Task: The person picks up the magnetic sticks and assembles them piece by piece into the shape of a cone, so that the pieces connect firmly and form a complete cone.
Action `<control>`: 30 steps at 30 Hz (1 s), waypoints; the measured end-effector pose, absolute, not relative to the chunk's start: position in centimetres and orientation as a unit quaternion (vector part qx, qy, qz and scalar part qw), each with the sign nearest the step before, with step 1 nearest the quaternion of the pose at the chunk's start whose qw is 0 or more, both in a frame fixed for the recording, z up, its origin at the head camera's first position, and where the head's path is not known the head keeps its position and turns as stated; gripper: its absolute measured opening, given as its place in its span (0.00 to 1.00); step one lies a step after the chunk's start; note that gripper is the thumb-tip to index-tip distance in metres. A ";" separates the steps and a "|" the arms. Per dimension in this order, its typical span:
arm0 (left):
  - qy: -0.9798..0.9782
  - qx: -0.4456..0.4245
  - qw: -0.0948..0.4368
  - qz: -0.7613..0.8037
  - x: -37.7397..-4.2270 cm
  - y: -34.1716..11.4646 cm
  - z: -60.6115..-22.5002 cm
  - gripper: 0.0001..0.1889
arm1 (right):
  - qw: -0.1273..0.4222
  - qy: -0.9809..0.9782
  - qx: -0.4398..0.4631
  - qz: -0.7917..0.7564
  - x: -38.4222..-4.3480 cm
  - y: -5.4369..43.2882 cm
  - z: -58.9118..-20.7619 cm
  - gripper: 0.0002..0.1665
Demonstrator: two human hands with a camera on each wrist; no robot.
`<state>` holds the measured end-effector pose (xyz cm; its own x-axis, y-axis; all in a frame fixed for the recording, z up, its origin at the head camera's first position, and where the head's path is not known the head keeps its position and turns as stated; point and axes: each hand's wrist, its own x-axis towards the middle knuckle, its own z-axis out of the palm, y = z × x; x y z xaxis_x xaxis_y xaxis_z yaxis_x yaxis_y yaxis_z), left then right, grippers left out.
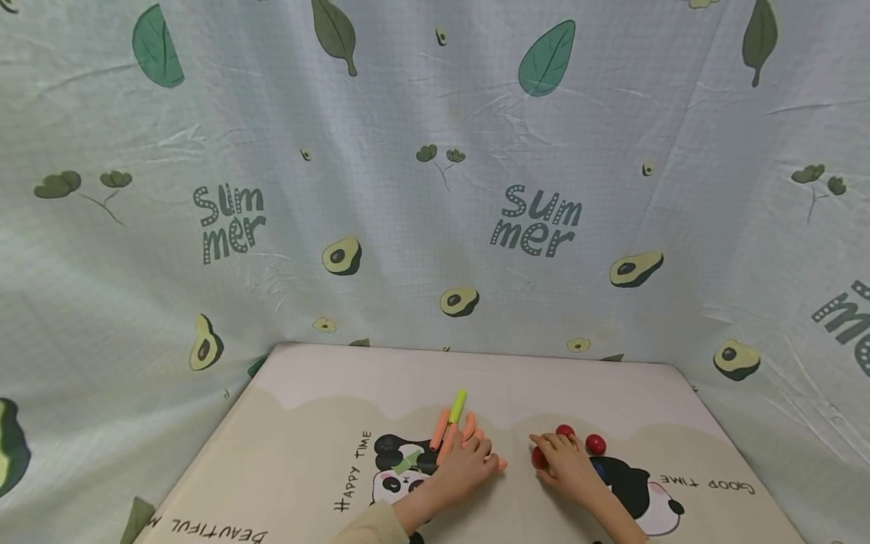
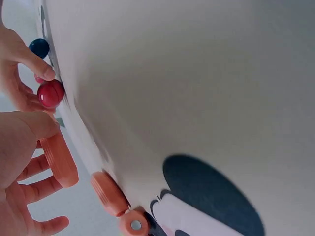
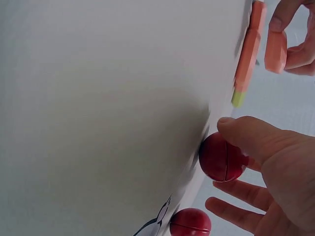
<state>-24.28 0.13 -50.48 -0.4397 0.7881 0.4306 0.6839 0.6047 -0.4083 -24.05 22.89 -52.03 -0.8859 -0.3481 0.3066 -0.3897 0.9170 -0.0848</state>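
My left hand [image 1: 465, 467] pinches an orange highlighter [image 2: 60, 156] between thumb and fingers, a little above the table. Several more orange highlighters [image 1: 440, 429] lie around that hand, partly hidden by it, with a yellow-green highlighter [image 1: 458, 406] at the far end of the group. To the right, my right hand [image 1: 566, 467] has its thumb and fingers about a red ball [image 3: 222, 157] that sits on the table. Another red ball [image 1: 595, 444] lies just right of this hand, and a third red ball [image 1: 565, 431] shows past its fingers.
A dark blue ball [image 2: 39, 47] stands near the right hand. The table [image 1: 306, 423] has a cover printed with pandas and words. Behind it hangs a pale curtain [image 1: 408, 227] with avocado and leaf prints, rising from the table's far edge.
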 end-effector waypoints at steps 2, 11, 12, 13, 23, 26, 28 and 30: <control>-0.851 -0.439 0.277 0.081 -24.2 0.3 -50.5 0.08 | 0.143 -0.969 0.188 0.070 -24.0 22.9 -52.0 0.31; -0.848 -0.443 0.278 0.083 -24.0 0.8 -50.2 0.08 | 0.151 -0.968 0.194 0.044 -24.1 23.1 -51.8 0.29; -0.848 -0.443 0.278 0.085 -24.0 0.8 -50.2 0.07 | 0.152 -0.968 0.197 0.041 -24.1 23.1 -51.8 0.29; -0.848 -0.442 0.278 0.090 -24.0 0.8 -50.2 0.06 | 0.154 -0.967 0.199 0.038 -24.1 23.1 -51.8 0.29; -0.833 -0.444 0.317 0.095 -23.8 1.2 -50.7 0.06 | 0.163 -0.963 0.213 0.014 -24.4 23.3 -52.4 0.26; -0.830 -0.447 0.321 0.089 -23.8 1.3 -50.7 0.07 | 0.166 -0.962 0.215 0.013 -24.5 23.3 -52.5 0.24; -0.830 -0.448 0.321 0.088 -23.8 1.4 -50.7 0.08 | 0.168 -0.962 0.213 0.011 -24.5 23.3 -52.5 0.23; -0.830 -0.448 0.320 0.088 -23.8 1.5 -50.7 0.08 | 0.167 -0.963 0.211 0.010 -24.5 23.3 -52.6 0.22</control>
<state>-23.80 1.47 -50.73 -0.3936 0.8003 0.4523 0.6876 0.5828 -0.4329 -24.48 23.29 -52.57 -0.8556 -0.4026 0.3254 -0.4094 0.9109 0.0506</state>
